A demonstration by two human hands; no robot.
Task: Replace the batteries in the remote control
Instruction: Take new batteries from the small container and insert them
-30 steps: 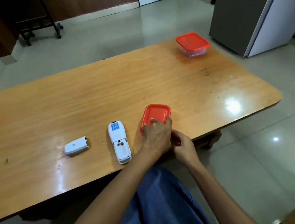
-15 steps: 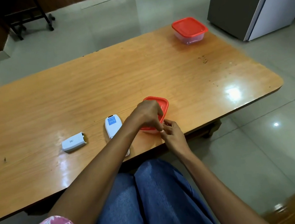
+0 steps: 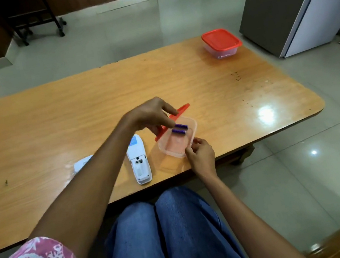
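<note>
A small clear plastic box (image 3: 176,148) sits near the table's front edge with two purple batteries (image 3: 179,129) lying inside. My left hand (image 3: 150,115) holds its red lid (image 3: 181,112) tilted up on edge over the box's left side. My right hand (image 3: 199,154) pinches the box's near rim. The white remote control (image 3: 138,159) lies face down just left of the box, its battery bay open and empty. The white battery cover (image 3: 81,164) lies further left, partly hidden by my left forearm.
A second clear box with a red lid (image 3: 221,42) stands at the far right of the wooden table (image 3: 49,118). A grey fridge (image 3: 291,0) stands past the table's right end. My knees sit under the front edge.
My left hand has lifted the red lid off the near box and tilted it up, uncovering two purple batteries. My right hand stays at the box's near rim.
</note>
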